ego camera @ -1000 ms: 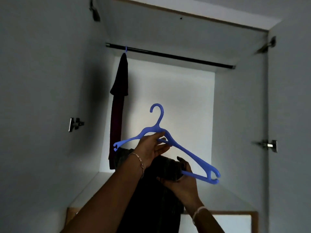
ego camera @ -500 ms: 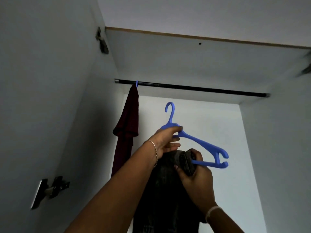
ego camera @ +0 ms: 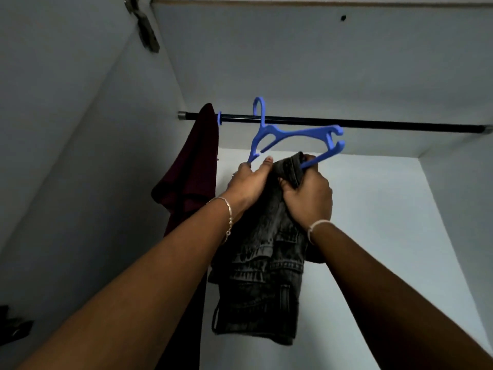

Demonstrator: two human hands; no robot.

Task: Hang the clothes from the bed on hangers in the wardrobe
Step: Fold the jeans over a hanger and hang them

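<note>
A blue plastic hanger (ego camera: 290, 134) is raised to the black wardrobe rail (ego camera: 373, 126), its hook level with the rail. Dark grey jeans (ego camera: 262, 284) are folded over its lower bar and hang down. My left hand (ego camera: 249, 184) grips the hanger's left end together with the jeans. My right hand (ego camera: 309, 193) clutches the folded jeans and the lower bar on the right. I cannot tell whether the hook is over the rail.
A dark maroon garment (ego camera: 193, 172) hangs on another blue hanger at the rail's left end, just left of my hands. The wardrobe's left wall carries a hinge (ego camera: 145, 29) at the top. The rail runs free to the right.
Both hands have lifted the hanger with the jeans up to the rail. My left hand has slid from the hanger's neck to its left end. The view has tilted upward.
</note>
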